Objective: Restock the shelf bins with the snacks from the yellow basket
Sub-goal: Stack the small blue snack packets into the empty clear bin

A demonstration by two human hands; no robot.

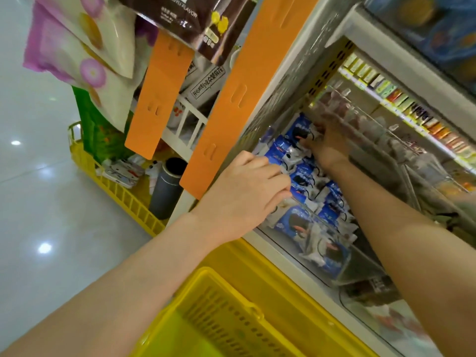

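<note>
A clear shelf bin point(342, 269) holds several blue-and-white snack packs point(304, 173). My left hand point(247, 194) reaches over the bin's near edge, its curled fingers on the packs at the bin's left side. Deeper in the bin, my right hand point(327, 140) grips a blue-and-white pack at the far end of the row. The yellow basket point(231, 305) sits below my arms at the bottom of the view; the part of its inside that shows holds nothing.
Orange display strips point(224, 104) hang left of the shelf. Purple-and-white snack bags point(77, 47) and a dark bag point(195, 19) hang above. A yellow crate point(123, 191) with a grey cylinder point(167, 189) stands on the floor. More clear bins point(386, 140) lie right.
</note>
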